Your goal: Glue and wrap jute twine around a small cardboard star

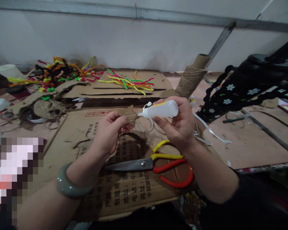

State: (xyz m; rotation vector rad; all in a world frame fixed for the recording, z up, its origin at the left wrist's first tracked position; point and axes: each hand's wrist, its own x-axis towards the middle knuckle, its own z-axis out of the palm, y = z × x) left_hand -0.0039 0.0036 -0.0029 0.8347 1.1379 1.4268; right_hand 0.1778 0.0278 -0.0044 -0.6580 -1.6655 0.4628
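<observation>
My left hand (112, 129) pinches a small torn piece of brown cardboard (131, 115) between thumb and fingers. In my right hand (176, 124) a white squeeze glue bottle (162, 109) lies tilted on its side, its nozzle at the cardboard piece's right edge; whether glue is coming out I cannot tell. The bottle's small cap hangs open on its strap. Below the hands is a twine-wrapped piece (140, 130), partly hidden. Scissors (144, 164) with yellow and red handles rest on the printed cardboard sheet (62, 140) beneath my wrists.
Colourful pipe cleaners (129, 81) lie on a cardboard box behind, with a tangled heap (62, 72) to its left. A twine cone (192, 76) and a black flowered bottle (228, 88) stand at right. A paper cup (8, 71) is at far left.
</observation>
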